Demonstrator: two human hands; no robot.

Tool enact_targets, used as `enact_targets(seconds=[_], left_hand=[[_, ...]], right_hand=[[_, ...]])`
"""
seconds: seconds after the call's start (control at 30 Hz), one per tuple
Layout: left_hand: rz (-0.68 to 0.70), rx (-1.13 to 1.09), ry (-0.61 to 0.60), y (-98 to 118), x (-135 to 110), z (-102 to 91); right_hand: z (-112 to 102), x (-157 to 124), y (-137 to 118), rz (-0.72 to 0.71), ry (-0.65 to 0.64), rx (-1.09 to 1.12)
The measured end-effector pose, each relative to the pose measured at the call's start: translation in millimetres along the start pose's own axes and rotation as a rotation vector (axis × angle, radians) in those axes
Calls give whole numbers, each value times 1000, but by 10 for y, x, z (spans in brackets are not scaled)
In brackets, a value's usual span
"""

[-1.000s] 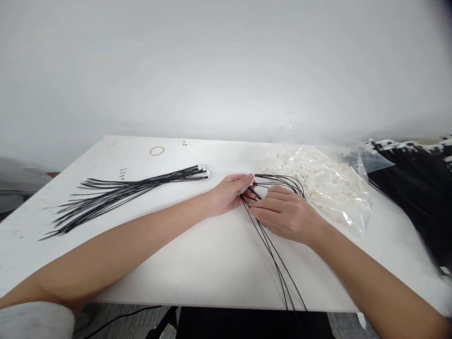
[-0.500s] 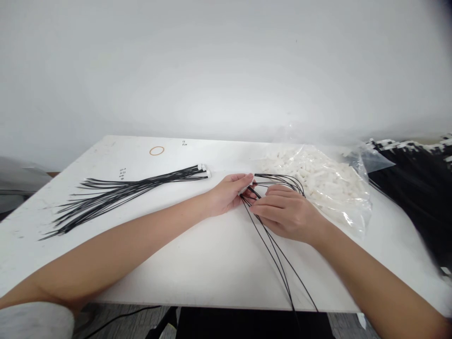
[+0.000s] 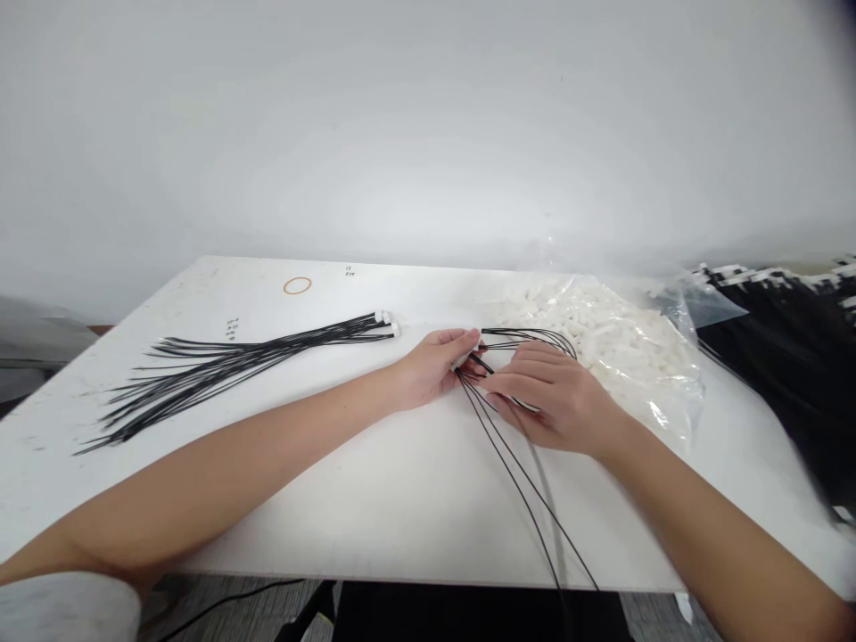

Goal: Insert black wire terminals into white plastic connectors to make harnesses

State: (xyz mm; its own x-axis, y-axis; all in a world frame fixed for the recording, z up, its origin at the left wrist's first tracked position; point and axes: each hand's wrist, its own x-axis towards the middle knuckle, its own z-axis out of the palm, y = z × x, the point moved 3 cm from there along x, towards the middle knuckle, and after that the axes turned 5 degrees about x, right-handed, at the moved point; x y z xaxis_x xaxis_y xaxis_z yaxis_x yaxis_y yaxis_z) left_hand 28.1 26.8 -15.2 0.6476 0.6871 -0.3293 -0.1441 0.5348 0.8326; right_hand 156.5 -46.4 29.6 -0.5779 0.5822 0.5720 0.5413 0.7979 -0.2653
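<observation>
My left hand pinches a small white connector, mostly covered by the thumb and fingers. Thin black wires run out of it, some hanging down over the front of the table and others looping to the right. My right hand is just to the right, its fingers closed on black wire close to the connector. How many wires it grips is hidden by the fingers. Left of my hands lies a bundle of black wires with white connectors at its right end.
A clear plastic bag of white connectors lies right of my hands. Many black wires with white ends are heaped at the far right. A tan rubber band lies at the back of the white table.
My right hand has shifted slightly right and its grip on the wire has changed. Fewer wires now hang over the front edge. My left hand stays in place.
</observation>
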Motion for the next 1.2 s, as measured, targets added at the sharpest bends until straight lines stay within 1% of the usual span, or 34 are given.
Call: enact_targets(seconds=[0.1, 0.17, 0.2, 0.23, 0.3, 0.37, 0.43, 0.5, 0.57, 0.6, 0.7, 0.83, 0.9, 0.97, 1.03, 1.07, 1.13, 1.2], left_hand=[[-2, 20, -2, -1, 3, 1], [-4, 36, 1, 1, 0, 3], [-4, 44, 4, 4, -2, 4], [-3, 51, 7, 6, -5, 5], [-7, 64, 17, 10, -11, 4], [-14, 71, 23, 11, -16, 1], [-21, 76, 21, 11, -18, 0], [-26, 76, 17, 11, -19, 0], [-28, 75, 22, 10, -18, -3], [-29, 74, 27, 9, -18, -4], [-27, 76, 32, 8, -18, -5], [-31, 83, 29, 9, -21, 0], [-35, 82, 30, 7, -21, 2], [-33, 77, 27, 6, -20, 3], [-26, 70, 23, 6, -18, 4], [-24, 67, 23, 7, -17, 5], [-26, 65, 23, 8, -16, 6], [-32, 63, 18, 9, -17, 9]], right_hand=[[-118, -23, 60, 79, 105, 75], [-195, -40, 123, 205, 188, 184], [-235, -50, 163, 287, 256, 254], [-277, -64, 206, 366, 348, 325], [-367, -97, 295, 495, 586, 456], [-467, -139, 382, 580, 839, 554], [-566, -179, 462, 647, 1025, 621], [-669, -224, 529, 700, 1157, 644], [-763, -270, 581, 736, 1234, 645], [-801, -289, 603, 751, 1250, 649], [-856, -317, 644, 820, 1221, 725], [-787, -276, 578, 959, 1091, 875], [-709, -221, 477, 994, 941, 859], [-604, -156, 349, 1012, 708, 768], [-499, -100, 223, 1002, 483, 589], [-455, -76, 171, 981, 406, 488], [-382, -43, 104, 944, 312, 340], [-319, -25, 83, 932, 231, 286]])
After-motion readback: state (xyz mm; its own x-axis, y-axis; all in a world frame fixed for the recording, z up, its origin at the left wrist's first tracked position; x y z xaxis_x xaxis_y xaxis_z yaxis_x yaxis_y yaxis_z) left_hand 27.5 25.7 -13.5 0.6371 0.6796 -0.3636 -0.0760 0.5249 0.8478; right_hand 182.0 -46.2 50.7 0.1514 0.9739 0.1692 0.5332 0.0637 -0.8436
